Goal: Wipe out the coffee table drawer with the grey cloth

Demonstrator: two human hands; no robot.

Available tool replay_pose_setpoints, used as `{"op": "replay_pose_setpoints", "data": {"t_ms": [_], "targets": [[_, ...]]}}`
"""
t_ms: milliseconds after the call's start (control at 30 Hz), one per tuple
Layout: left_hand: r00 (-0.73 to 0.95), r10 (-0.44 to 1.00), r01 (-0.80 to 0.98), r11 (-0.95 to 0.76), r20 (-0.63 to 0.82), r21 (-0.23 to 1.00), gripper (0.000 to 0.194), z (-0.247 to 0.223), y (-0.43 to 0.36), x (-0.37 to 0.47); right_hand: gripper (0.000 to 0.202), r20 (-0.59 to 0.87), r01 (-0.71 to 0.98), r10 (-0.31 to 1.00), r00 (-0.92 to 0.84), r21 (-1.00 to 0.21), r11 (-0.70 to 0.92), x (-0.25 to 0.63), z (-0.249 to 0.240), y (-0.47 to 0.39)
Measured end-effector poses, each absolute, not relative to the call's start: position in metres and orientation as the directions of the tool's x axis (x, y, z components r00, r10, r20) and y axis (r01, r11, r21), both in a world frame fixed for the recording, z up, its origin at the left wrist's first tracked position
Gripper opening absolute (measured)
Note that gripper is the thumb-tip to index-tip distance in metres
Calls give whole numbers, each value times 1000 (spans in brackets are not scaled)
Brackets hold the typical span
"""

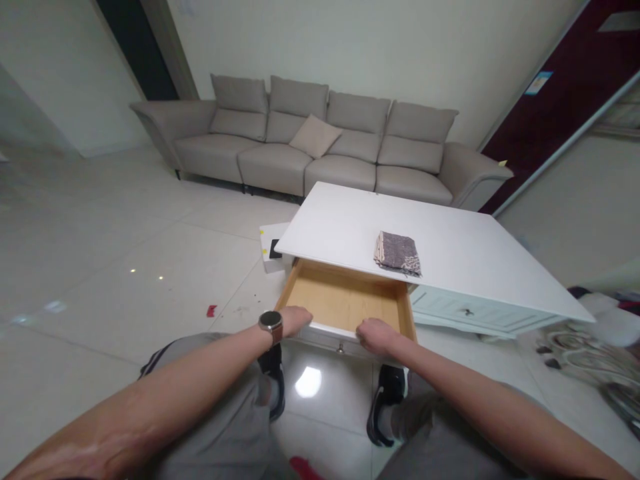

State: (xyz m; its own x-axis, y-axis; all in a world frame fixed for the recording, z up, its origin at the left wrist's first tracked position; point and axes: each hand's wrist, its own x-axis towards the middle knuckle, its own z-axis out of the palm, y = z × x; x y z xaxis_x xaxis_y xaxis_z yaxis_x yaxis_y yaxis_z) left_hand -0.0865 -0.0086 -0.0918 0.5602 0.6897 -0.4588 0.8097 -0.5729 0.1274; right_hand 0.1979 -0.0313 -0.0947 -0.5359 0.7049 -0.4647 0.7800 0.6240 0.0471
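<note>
A drawer [345,297] with a pale wooden inside is pulled out from the white coffee table [450,240]. Over the left part of its white front edge, my left hand [296,320] is closed, with a watch [271,321] on the wrist. My right hand [376,335] grips the same edge farther right, its fingers curled over the top. Between the two hands a small round knob [341,348] shows on the drawer front. Nothing lies in the visible part of the drawer. On the tabletop rests a folded grey-brown patterned cloth [399,253].
A beige sofa [280,160] with a cushion [315,137] stands behind the table. Beside the table's left end is a white box [270,261]. A red scrap [211,311] lies on the tiled floor. A second drawer [467,311] at right is closed.
</note>
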Motion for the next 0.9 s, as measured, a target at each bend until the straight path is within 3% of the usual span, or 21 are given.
{"op": "replay_pose_setpoints", "data": {"t_ms": [333, 433, 500, 600, 667, 800, 900], "targets": [[593, 657, 774, -624, -466, 107, 30, -91, -30, -78, 26, -494, 773, 670, -555, -9, 634, 196, -100, -58], [583, 659, 790, -597, -475, 141, 28, -88, -28, -77, 28, -481, 800, 665, -571, -143, 583, 205, -90, -42], [563, 648, 803, -576, -513, 153, 29, -84, -26, -75, 32, -360, 820, 738, -571, -212, 531, 217, -75, -19], [564, 603, 801, -566, -564, 196, 30, -74, -25, -67, 44, 3, 887, 889, -457, -70, 456, 245, -49, 32], [587, 595, 795, -553, -549, 250, 32, -67, -25, -59, 62, 126, 945, 936, -328, 42, 325, 265, -38, 70], [625, 590, 774, -551, -511, 311, 40, -60, -26, -41, 100, 57, 974, 985, -165, 167, 153, 292, -46, 128], [645, 580, 760, -554, -497, 341, 46, -61, -24, -29, 93, -14, 973, 993, -116, 199, 116, 290, -64, 142]]}}
